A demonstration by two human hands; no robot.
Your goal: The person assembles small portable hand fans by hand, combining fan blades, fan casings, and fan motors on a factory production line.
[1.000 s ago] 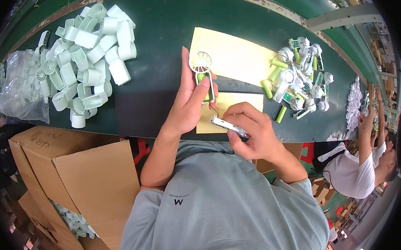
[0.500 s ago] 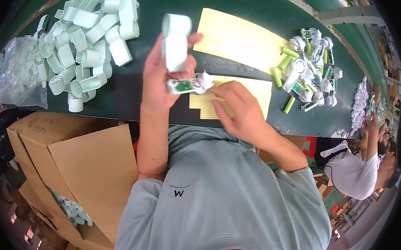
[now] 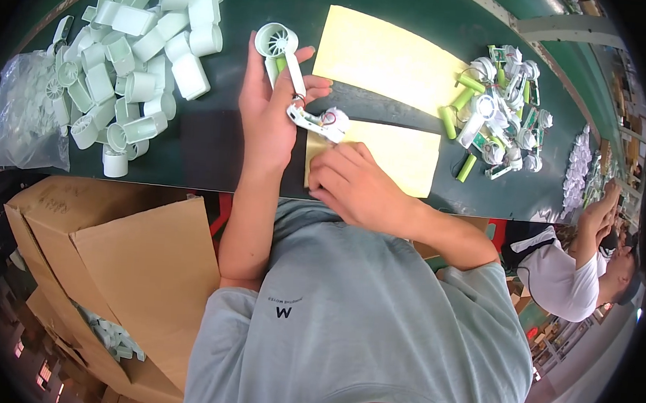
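Note:
My left hand [image 3: 264,126] is raised above the bench, its fingers around a pale green plastic fan housing [image 3: 277,41]. The housing's round, slatted end faces up, and a green cylindrical cell shows inside its open body. From its lower end, thin wires run to a small white fan motor assembly [image 3: 331,123] hanging beside my left thumb. My right hand [image 3: 365,186] is just below that assembly, over the lower yellow sheet [image 3: 405,158]. The right fingers are curled together, and whatever they may pinch is hidden.
Many pale green housings [image 3: 133,20] are heaped at the left, beside a clear plastic bag [image 3: 28,128]. Wired motor assemblies with green cells [image 3: 453,102] lie at the right. Another yellow sheet [image 3: 393,57] lies farther back. A cardboard box [image 3: 139,256] stands below left; a co-worker [image 3: 561,274] sits right.
My left hand has turned the housing, so its slatted round end and open inside now show. My right hand has drawn down and left, its fingers curling in.

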